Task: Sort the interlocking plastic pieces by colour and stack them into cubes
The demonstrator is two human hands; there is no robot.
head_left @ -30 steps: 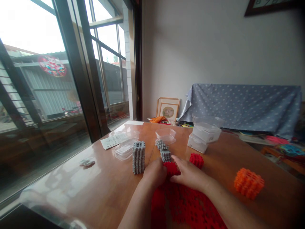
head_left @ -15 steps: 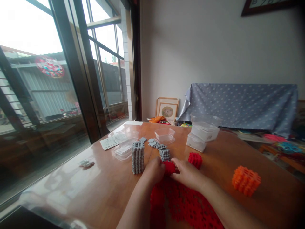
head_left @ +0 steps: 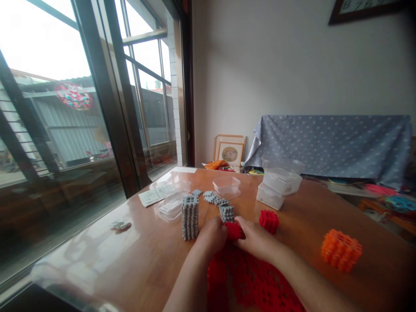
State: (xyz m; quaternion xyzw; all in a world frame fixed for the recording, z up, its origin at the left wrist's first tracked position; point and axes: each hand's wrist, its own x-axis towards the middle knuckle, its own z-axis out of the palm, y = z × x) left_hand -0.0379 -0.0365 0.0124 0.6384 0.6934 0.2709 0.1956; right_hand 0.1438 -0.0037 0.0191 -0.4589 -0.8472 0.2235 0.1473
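Observation:
Between my two hands is a red block of interlocking plastic pieces (head_left: 233,232). My left hand (head_left: 214,236) closes on its left side, and my right hand (head_left: 251,236) grips its right side with thumb and fingers. Below them a large red sheet of joined pieces (head_left: 260,277) spreads toward me, partly covered by my right forearm. Just beyond my hands lies a small stack of grey pieces (head_left: 226,213), with loose grey pieces (head_left: 211,197) behind it. A tall grey stack (head_left: 190,219) stands upright left of my left hand. A smaller red block (head_left: 269,221) sits beyond my right wrist.
An orange block (head_left: 342,250) rests at the right. Clear plastic boxes (head_left: 270,197) are stacked at the back right, and an open clear tub (head_left: 226,186) stands at the back. Clear lids (head_left: 170,206) and paper (head_left: 152,196) lie left. A small clear packet (head_left: 120,225) is near the window.
The view has shifted slightly, so everything appears a little lower and to the right. Both hands stay on the red block, which seems slightly tilted compared with before.

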